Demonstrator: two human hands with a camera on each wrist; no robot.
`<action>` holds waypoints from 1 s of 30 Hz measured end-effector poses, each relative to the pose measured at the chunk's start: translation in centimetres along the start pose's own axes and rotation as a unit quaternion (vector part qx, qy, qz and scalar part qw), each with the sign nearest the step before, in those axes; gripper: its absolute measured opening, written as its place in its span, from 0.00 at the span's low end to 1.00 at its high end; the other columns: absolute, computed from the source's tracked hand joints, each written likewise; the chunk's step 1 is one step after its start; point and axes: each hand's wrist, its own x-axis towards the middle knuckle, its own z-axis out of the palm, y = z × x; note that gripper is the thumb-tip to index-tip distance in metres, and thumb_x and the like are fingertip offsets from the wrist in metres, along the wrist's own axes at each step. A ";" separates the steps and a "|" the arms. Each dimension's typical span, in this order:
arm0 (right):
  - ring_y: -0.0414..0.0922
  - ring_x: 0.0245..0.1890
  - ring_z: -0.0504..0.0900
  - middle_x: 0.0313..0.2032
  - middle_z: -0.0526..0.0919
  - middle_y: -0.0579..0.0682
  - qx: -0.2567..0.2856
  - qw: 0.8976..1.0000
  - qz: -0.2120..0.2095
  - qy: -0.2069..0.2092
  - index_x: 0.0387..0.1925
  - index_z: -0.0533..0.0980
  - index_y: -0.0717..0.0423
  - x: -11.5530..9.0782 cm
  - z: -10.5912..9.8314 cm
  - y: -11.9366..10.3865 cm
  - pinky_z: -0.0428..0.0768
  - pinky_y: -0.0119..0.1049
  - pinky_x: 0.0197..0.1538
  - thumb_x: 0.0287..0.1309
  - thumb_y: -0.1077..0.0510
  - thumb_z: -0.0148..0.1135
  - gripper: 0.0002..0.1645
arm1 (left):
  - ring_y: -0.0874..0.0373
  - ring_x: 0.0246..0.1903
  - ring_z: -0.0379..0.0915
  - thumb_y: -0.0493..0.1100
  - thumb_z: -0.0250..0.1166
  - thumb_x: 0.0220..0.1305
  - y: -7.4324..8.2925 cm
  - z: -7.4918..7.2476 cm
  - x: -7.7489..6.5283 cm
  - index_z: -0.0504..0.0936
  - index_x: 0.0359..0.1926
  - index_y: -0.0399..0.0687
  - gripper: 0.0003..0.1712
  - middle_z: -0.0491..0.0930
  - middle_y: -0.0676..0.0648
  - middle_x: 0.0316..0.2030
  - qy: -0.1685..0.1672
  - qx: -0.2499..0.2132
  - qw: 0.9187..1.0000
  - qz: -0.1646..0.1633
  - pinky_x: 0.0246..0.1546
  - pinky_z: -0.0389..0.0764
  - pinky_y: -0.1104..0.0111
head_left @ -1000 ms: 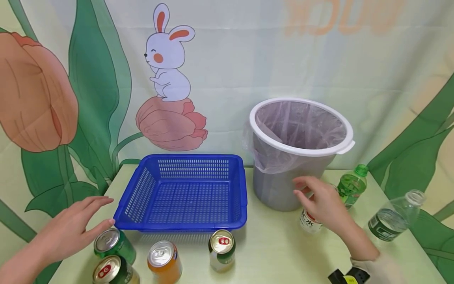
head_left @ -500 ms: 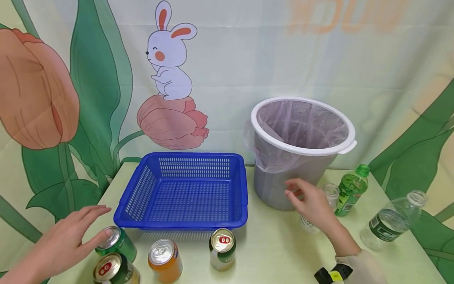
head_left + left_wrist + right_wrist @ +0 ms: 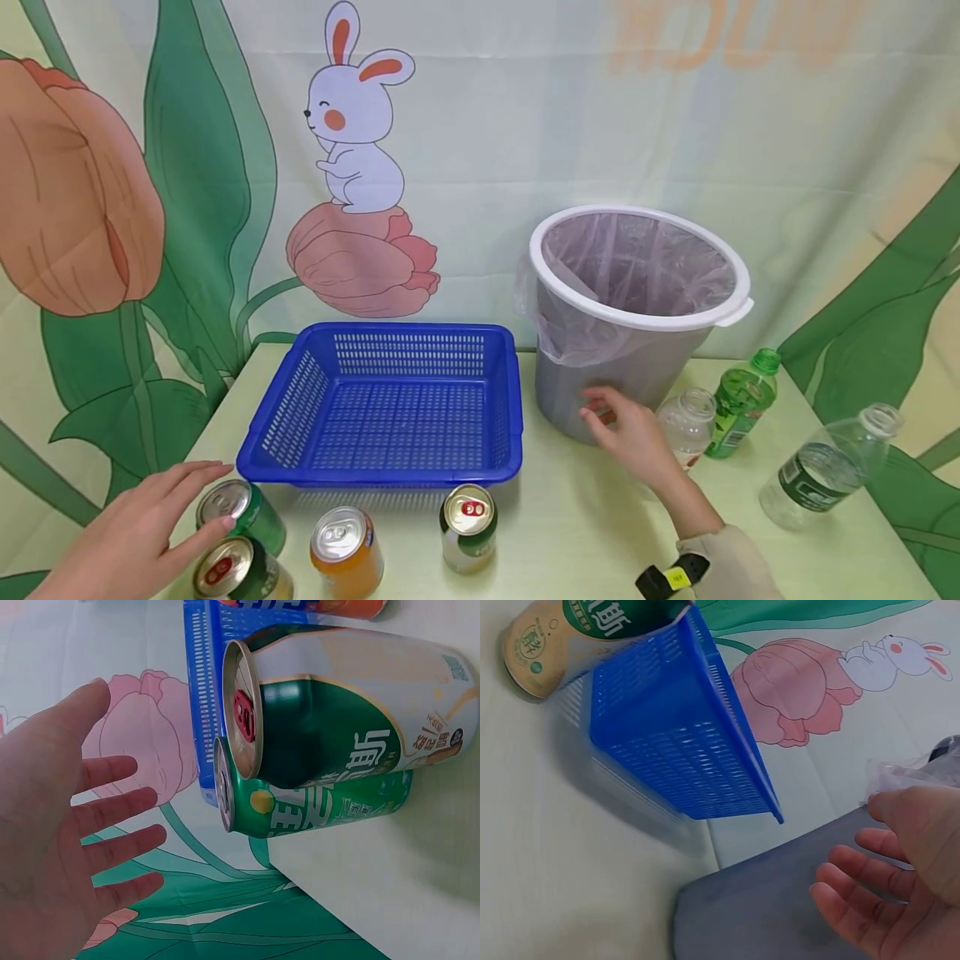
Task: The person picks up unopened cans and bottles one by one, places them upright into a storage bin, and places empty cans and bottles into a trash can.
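Observation:
My left hand (image 3: 142, 533) hovers over the left of the table with its fingers spread and nothing in it. Beneath and beside it stand a green soda can (image 3: 258, 518) and a dark green and gold can (image 3: 262, 579); the left wrist view has the palm apart from both. Before the grey trash bin (image 3: 570, 392) hangs my right hand (image 3: 630, 437), its fingers loosely bent and holding nothing. Partly behind that hand is a clear bottle (image 3: 684, 423). An orange can (image 3: 351, 554) and another green and gold can (image 3: 469, 533) stand upright at the front.
A blue plastic basket (image 3: 382, 477) sits at the middle back, nothing inside. The bin has a white rim and a clear liner. A green bottle (image 3: 742, 408) and a clear bottle with a dark label (image 3: 813, 479) stand at the right. A printed cloth (image 3: 480, 125) hangs behind.
My right hand has moved left, away from the bottles, uncovering more of the clear bottle behind it. The left hand has sunk slightly. Cans and basket stay put.

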 end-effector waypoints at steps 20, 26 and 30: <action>0.47 0.33 0.83 0.38 0.83 0.53 0.052 0.995 0.082 -0.021 0.48 0.75 0.59 0.2 3.7 0.9 0.80 0.35 0.36 0.58 0.56 0.60 0.17 | 0.48 0.41 0.75 0.71 0.57 0.52 0.5 1.4 -1.9 0.74 0.55 0.51 0.38 0.75 0.44 0.47 -0.071 0.021 0.995 -0.070 0.35 0.77 0.48; 0.45 0.30 0.83 0.39 0.82 0.55 0.078 0.990 0.109 -0.032 0.50 0.74 0.58 0.6 4.2 1.0 0.79 0.29 0.27 0.59 0.55 0.59 0.19 | 0.48 0.41 0.74 0.71 0.55 0.54 0.2 2.0 -2.4 0.72 0.58 0.53 0.38 0.74 0.42 0.49 -0.118 0.000 0.990 -0.084 0.33 0.78 0.49; 0.49 0.30 0.83 0.40 0.82 0.57 0.092 0.988 0.118 -0.040 0.52 0.73 0.59 0.8 4.8 0.8 0.79 0.30 0.25 0.59 0.55 0.58 0.20 | 0.47 0.41 0.73 0.74 0.52 0.53 0.0 2.4 -2.5 0.69 0.61 0.54 0.41 0.72 0.41 0.49 -0.155 -0.010 0.983 -0.098 0.33 0.78 0.49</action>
